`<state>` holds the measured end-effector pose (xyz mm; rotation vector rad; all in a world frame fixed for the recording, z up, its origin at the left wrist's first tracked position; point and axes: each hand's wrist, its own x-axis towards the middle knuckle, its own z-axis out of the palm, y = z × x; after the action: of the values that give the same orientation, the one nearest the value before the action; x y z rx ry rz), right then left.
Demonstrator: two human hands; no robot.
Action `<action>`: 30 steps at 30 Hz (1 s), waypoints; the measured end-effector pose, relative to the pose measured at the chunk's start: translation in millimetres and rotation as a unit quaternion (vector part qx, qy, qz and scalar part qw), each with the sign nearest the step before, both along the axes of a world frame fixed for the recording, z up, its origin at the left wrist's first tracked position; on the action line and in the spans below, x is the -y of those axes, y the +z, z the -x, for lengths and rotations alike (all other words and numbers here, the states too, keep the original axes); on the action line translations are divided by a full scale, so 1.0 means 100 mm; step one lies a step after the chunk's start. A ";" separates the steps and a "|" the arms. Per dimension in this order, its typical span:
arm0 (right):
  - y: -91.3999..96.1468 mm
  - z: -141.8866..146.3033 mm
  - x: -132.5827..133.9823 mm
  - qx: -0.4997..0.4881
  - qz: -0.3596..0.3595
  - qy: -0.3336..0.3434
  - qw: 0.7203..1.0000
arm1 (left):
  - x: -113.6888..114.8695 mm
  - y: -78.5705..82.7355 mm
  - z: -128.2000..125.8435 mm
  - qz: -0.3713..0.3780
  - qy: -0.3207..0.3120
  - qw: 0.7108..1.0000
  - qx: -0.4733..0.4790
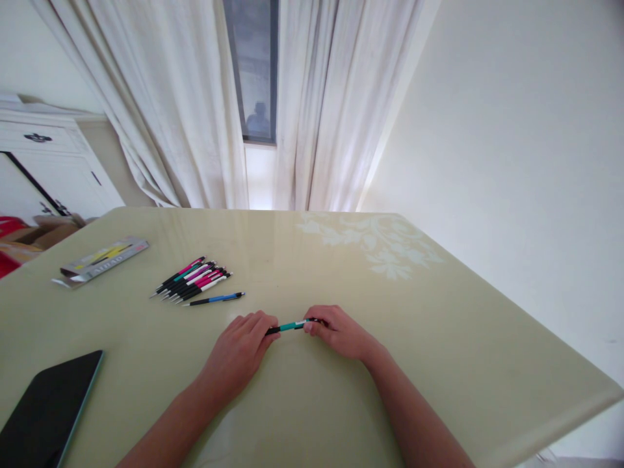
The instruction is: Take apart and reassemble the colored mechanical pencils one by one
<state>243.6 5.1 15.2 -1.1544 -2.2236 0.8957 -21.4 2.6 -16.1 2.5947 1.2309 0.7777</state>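
Between my two hands a teal pen (288, 326) with a black grip lies nearly level, just above or on the tabletop. My left hand (248, 338) is closed on its black grip end, which the fingers partly hide. At the other end, my right hand (335, 330) pinches the pen near its clip and dark end. Beyond my left hand a single blue pen (217, 299) with a black grip rests on the table. A pile of several pens (192, 281) in pink, purple, white and green lies just behind it, black grips toward the left.
A flattened-looking open pen box (110, 260) lies at the table's far left. A dark tablet-like slab (51, 409) sits at the near left. The pale green table (439, 364) meets a white wall at right; curtains (170, 97) hang behind, with a white cabinet (53, 156) at left.
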 end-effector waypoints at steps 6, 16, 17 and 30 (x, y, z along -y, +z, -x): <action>-0.01 0.00 0.00 -0.002 -0.005 0.007 1.000 | 0.01 0.01 -0.01 0.011 -0.010 1.000 -0.013; 0.02 -0.03 -0.01 -0.002 -0.016 -0.013 1.000 | 0.03 0.03 -0.02 0.068 -0.014 0.997 0.044; 0.02 -0.03 -0.01 -0.006 -0.021 -0.015 1.000 | 0.03 0.03 -0.02 0.071 -0.015 0.996 0.051; 0.01 -0.10 -0.06 -0.129 0.006 -0.057 0.990 | 0.03 0.09 -0.03 0.131 0.051 0.984 0.111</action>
<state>253.7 10.8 16.0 -1.0921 -1.9277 0.9529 -18.6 -0.7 -7.4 2.1870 1.3083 0.8351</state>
